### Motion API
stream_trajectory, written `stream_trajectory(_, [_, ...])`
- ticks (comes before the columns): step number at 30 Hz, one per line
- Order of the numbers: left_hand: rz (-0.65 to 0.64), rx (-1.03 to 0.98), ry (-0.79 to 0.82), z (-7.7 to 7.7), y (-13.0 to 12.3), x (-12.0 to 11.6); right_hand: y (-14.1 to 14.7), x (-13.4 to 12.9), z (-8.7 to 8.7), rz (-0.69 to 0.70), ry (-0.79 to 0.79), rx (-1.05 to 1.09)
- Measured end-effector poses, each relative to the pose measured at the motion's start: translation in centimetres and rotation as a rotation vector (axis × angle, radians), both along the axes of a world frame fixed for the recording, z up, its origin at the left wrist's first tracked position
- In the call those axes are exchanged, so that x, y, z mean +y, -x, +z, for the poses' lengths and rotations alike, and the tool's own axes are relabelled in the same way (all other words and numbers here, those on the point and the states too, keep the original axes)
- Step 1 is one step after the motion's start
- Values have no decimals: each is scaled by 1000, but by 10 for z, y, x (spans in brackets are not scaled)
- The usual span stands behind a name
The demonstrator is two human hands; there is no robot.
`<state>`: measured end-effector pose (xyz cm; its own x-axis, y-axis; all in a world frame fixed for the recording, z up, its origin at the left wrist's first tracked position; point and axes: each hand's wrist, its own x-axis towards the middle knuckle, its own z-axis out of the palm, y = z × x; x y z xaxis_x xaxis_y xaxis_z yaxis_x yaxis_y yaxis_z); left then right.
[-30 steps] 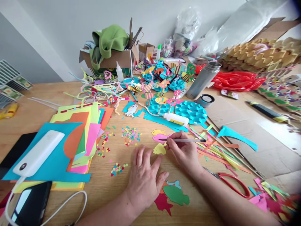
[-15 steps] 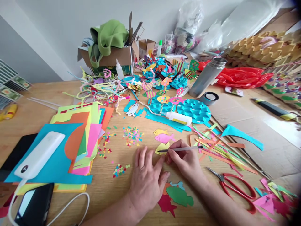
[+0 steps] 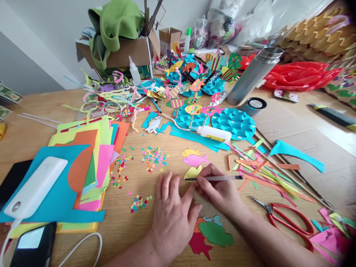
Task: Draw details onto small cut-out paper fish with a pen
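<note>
My right hand (image 3: 221, 189) pinches a slim grey pen (image 3: 226, 178), its tip on the left end of a small yellow paper fish (image 3: 191, 172). Flat on the table beside it rests my left hand (image 3: 174, 213), fingers spread, with the forefinger reaching toward the fish; whether it touches the paper is hidden. Just beyond lie a pink paper fish (image 3: 195, 160) and a darker yellow one (image 3: 190, 152), both with drawn lines. Below my right wrist, a green paper fish (image 3: 215, 233) overlaps a red one (image 3: 199, 245).
Red-handled scissors (image 3: 294, 218) lie at right, near paper strips (image 3: 267, 174). Loose confetti (image 3: 154, 158) is left of the fish. Coloured paper sheets (image 3: 61, 181) bear a white power bank (image 3: 37, 185). Farther back are a glue bottle (image 3: 214, 134) and a steel flask (image 3: 254, 76).
The pen tip has shifted slightly toward the fish's left edge. My view has moved a little closer and tilted down; both hands keep nearly the same pose.
</note>
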<state>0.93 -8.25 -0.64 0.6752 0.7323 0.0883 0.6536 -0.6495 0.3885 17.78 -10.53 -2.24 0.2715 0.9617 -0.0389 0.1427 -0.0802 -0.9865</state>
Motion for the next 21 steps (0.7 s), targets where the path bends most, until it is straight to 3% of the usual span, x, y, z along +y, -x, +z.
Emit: stream_trajectory(21, [-3,-2,0,-1,0,0,2,3,4,4,-12,-38])
